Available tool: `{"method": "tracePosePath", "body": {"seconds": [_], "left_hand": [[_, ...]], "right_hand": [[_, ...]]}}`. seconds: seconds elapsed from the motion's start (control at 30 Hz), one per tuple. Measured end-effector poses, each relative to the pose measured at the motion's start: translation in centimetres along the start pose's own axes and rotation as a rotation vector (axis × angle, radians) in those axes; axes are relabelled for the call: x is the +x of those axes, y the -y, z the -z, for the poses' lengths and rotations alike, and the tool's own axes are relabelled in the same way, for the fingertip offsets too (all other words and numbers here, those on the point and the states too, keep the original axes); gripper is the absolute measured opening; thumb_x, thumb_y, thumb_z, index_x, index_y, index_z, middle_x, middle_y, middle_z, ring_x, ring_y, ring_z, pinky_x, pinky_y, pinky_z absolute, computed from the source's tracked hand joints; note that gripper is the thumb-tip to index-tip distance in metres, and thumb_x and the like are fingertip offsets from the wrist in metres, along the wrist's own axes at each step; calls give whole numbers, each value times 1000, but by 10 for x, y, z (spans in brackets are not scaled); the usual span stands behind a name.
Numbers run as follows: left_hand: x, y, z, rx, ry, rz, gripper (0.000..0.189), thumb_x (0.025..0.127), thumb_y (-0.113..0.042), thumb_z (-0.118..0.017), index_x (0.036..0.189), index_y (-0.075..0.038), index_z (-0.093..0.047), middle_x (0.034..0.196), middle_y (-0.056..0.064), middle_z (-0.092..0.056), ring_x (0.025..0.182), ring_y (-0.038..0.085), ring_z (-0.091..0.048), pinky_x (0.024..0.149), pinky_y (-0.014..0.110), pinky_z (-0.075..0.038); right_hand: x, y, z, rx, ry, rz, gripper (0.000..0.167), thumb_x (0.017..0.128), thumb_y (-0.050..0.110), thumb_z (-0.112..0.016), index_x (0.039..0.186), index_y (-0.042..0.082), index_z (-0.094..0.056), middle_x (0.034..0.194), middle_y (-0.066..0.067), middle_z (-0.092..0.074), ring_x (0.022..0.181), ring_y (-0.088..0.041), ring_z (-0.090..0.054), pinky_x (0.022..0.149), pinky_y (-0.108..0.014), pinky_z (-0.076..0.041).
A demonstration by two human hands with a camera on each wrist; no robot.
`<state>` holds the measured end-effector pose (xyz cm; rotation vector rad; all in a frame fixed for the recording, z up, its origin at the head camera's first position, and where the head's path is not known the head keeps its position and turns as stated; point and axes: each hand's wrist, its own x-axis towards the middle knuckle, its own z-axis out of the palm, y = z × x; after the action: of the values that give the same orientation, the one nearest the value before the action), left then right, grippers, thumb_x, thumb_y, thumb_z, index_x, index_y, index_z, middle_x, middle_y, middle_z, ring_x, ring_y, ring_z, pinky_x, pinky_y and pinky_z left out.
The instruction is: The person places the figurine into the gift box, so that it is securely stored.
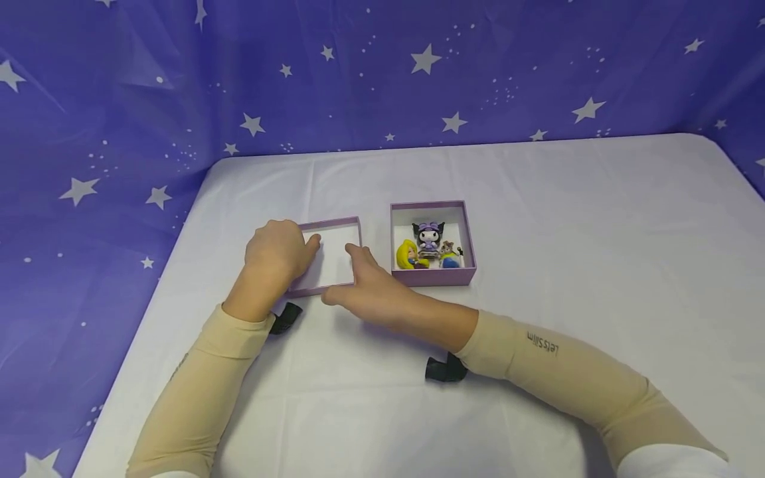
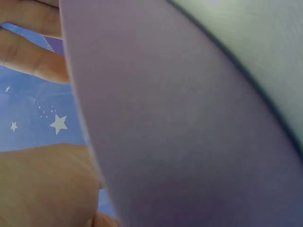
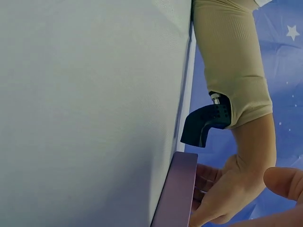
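Observation:
My left hand (image 1: pixel 276 251) grips the left side of a shallow purple box lid (image 1: pixel 294 292) with a white inside. Its thumb reaches over the rim, and its fingers are outside the wall, partly hidden in the head view. The lid lies open side up on the table. My right hand (image 1: pixel 382 292) is at the lid's near right corner, thumb and fingers spread apart; whether it touches the lid I cannot tell. Right of the lid stands a purple box (image 1: pixel 433 277) holding a black-and-purple figurine (image 1: pixel 429 239), a yellow-haired figurine (image 1: pixel 408 255) and a small brown-headed figurine (image 1: pixel 449 255).
A white cloth covers the table (image 1: pixel 568 232). Behind it and at the sides hangs a blue-purple curtain (image 1: pixel 358 86) with white stars. Black wrist devices (image 1: pixel 285 318) stick out under both beige sleeves (image 1: pixel 550 362).

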<state>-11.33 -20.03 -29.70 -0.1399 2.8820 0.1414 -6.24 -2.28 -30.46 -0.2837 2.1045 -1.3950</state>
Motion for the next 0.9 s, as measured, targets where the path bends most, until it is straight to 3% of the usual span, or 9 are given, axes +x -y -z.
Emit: {"method": "tracePosePath", "body": {"seconds": [0.17, 0.33, 0.47, 0.6, 0.77, 0.9], "left_hand": [[-1, 0, 3, -6, -8, 6, 57, 98, -46, -48, 89, 6, -69, 86, 24, -65, 63, 29, -61, 45, 40, -49], [-9, 5, 21, -37, -56, 0, 61, 97, -49, -45, 84, 6, -66, 84, 26, -64, 65, 34, -62, 47, 43, -49], [-19, 8, 36, -116, -156, -4, 62, 96, -53, -44, 76, 3, -63, 77, 23, -61, 63, 36, -59, 47, 43, -46], [-28, 2, 40, -198, -283, -46, 58, 94, -53, -45, 71, -1, -56, 68, 18, -56, 60, 35, -55, 48, 42, -44], [-39, -8, 44, -269, -448, -124, 52, 94, -48, -50, 74, 1, -53, 66, 16, -53, 61, 37, -53, 51, 45, -42], [-44, -13, 44, -360, -520, -192, 45, 94, -41, -53, 81, 3, -55, 67, 14, -55, 62, 32, -52, 55, 42, -41]], "right_hand": [[-2, 2, 4, 42, 1, -11, 91, 85, 29, -66, 157, 14, -12, 162, -4, -13, 144, -20, -21, 114, -43, -23], [-6, 8, 15, 117, -16, 28, 83, 85, 25, -66, 155, 18, -22, 159, -3, -24, 142, -23, -27, 112, -45, -26], [-11, 13, 27, 200, -30, 109, 77, 85, 19, -66, 152, 17, -28, 160, -3, -20, 144, -17, -20, 114, -39, -24], [-16, 18, 39, 286, -51, 181, 75, 84, 12, -65, 151, 16, -30, 162, -3, -15, 145, -13, -15, 115, -30, -20], [-25, 21, 55, 372, -84, 238, 73, 84, 5, -62, 150, 15, -32, 159, -4, -21, 144, -16, -22, 113, -30, -25], [-31, 19, 67, 400, -107, 276, 73, 86, 4, -60, 151, 12, -29, 155, -10, -29, 142, -20, -30, 111, -31, -31]]}}
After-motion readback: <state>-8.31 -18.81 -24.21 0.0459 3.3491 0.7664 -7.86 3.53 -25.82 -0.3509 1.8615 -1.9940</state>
